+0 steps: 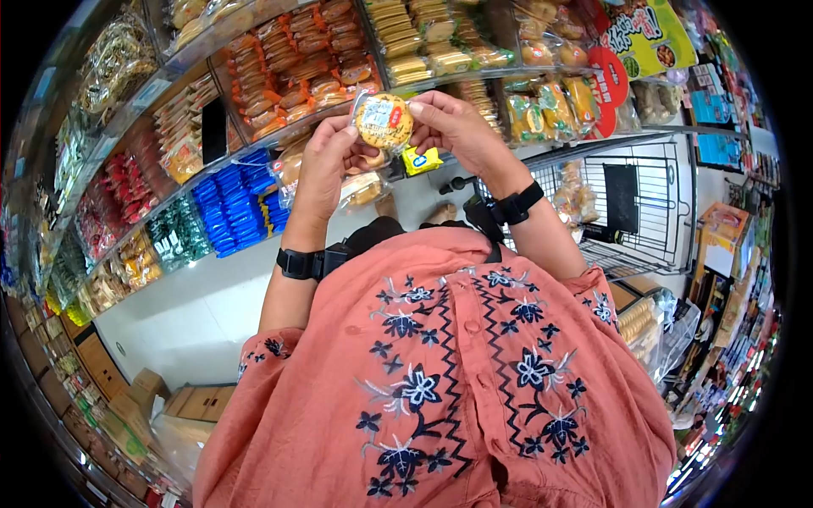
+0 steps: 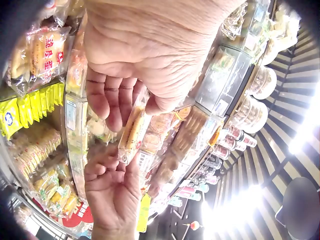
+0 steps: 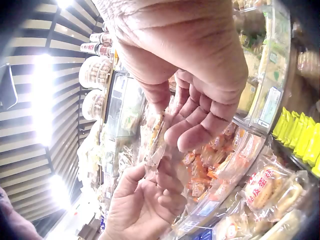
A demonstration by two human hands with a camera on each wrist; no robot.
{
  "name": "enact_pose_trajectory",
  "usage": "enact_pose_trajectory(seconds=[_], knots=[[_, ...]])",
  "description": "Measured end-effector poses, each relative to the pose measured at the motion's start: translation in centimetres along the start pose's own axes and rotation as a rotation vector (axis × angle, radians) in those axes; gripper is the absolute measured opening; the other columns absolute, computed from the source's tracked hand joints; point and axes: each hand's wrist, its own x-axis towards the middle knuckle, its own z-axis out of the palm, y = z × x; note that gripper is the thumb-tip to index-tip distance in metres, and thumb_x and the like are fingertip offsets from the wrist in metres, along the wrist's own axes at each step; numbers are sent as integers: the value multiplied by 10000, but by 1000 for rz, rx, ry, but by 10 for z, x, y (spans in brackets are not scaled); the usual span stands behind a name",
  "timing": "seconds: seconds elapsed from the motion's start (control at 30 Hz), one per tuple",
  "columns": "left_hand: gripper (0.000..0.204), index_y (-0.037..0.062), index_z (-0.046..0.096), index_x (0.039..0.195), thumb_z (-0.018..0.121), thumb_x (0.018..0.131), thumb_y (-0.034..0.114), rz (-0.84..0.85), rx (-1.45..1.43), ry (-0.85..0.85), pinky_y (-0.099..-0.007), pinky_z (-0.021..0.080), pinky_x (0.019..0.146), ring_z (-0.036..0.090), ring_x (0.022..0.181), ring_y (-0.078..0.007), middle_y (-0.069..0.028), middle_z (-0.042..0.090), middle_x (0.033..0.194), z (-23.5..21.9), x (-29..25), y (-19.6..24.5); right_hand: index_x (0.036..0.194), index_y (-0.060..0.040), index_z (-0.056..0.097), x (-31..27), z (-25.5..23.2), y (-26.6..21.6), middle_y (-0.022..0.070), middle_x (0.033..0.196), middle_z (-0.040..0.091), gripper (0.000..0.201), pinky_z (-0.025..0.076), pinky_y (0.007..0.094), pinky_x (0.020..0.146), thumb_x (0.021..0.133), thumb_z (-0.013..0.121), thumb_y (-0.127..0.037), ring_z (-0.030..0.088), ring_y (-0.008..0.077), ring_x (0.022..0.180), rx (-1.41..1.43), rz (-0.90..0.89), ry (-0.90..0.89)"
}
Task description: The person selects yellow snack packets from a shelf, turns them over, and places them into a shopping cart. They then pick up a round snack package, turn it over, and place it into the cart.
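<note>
A round, speckled biscuit in a clear wrapper (image 1: 384, 124), with a red-and-white label on its face, is held up between both hands in front of the shelves. My left hand (image 1: 322, 161) pinches one side of the wrapper between thumb and fingers. On the opposite side, my right hand (image 1: 464, 134) pinches the wrapper's edge. The left wrist view gives the wrapped biscuit (image 2: 134, 132) nearly edge-on, thin and flat, between the left hand (image 2: 145, 60) and the right hand (image 2: 114, 197). In the right wrist view the wrapper (image 3: 153, 135) is partly hidden behind fingers.
Shelf bins ahead hold orange-wrapped snacks (image 1: 296, 59), yellow biscuit packs (image 1: 423, 34) and blue packets (image 1: 233, 203). Yellow packets (image 1: 422, 161) hang just below the hands. To the right stands a wire shopping cart (image 1: 652, 195) with bagged goods inside. Cardboard boxes (image 1: 144, 398) lie low at the left.
</note>
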Motion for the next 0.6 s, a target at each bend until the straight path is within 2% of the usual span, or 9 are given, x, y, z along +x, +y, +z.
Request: enact_pose_trajectory(seconds=[0.2, 0.37, 0.6], knots=[[243, 28, 538, 1166, 537, 1002, 207, 12, 22, 2, -262, 508, 685, 666, 825, -147, -79, 676, 966, -18, -2, 8, 1086, -52, 593, 13, 15, 4, 24, 854, 643, 243, 555, 259, 682, 1001, 606, -280, 654, 104, 739, -7, 14, -18], [208, 7, 550, 1106, 535, 999, 184, 25, 7, 7, -239, 526, 661, 675, 816, -143, -96, 676, 957, -28, -4, 16, 1100, -49, 593, 21, 26, 6, 26, 856, 642, 248, 558, 261, 683, 1001, 606, -275, 655, 106, 736, -13, 21, -28], [195, 26, 571, 1093, 500, 1014, 190, 11, 3, 47, -248, 504, 646, 663, 776, -138, -82, 668, 928, -47, -7, 17, 1118, -42, 590, 31, 35, 11, 21, 842, 632, 255, 563, 256, 660, 998, 609, -266, 652, 102, 711, -20, 45, -23]])
